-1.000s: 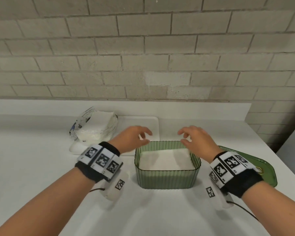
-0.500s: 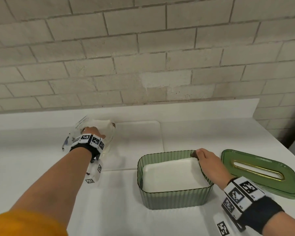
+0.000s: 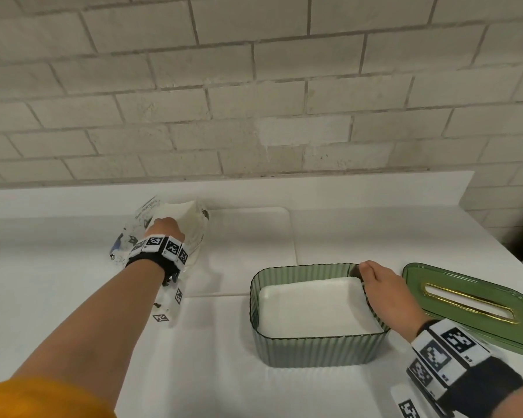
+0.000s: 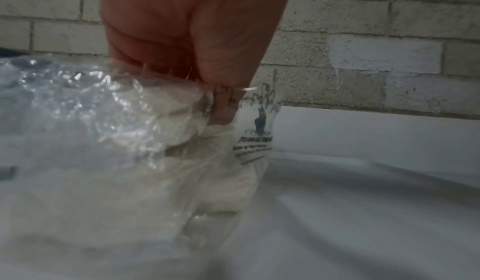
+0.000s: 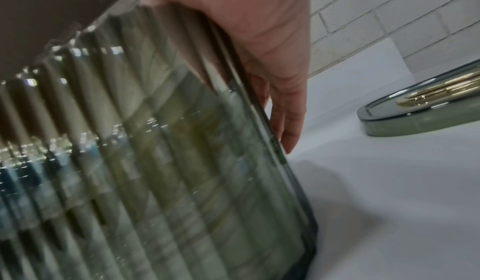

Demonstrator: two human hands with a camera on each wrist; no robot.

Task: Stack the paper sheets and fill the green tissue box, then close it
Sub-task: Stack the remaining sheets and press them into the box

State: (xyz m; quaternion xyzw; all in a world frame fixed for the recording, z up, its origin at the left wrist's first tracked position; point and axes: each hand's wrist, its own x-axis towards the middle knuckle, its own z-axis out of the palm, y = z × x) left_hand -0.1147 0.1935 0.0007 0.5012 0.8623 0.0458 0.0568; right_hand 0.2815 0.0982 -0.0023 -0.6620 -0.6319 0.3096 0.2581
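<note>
The green ribbed tissue box (image 3: 314, 349) stands open on the white counter with a white stack of paper (image 3: 311, 309) lying flat inside. My right hand (image 3: 384, 292) grips its right rim, and its fingers (image 5: 288, 120) run down the outside of the box wall (image 5: 161, 161). At the back left, my left hand (image 3: 163, 230) reaches into a clear plastic bag (image 3: 133, 236) of white paper sheets (image 3: 180, 214). Its fingers (image 4: 223, 109) pinch the sheets (image 4: 226, 181) inside the crinkled bag (image 4: 78, 109). The green lid (image 3: 471, 306) with a gold-edged slot lies flat to the right of the box.
A white tray (image 3: 254, 236) lies on the counter behind the box, under the bag. A brick wall (image 3: 254, 101) and a low white backsplash close off the far side. The counter's edge runs close by on the right, past the lid (image 5: 428, 107).
Both hands hovered over the box a second ago. My left hand has moved out to the bag at the back left, and my right hand has come down on the box's right rim.
</note>
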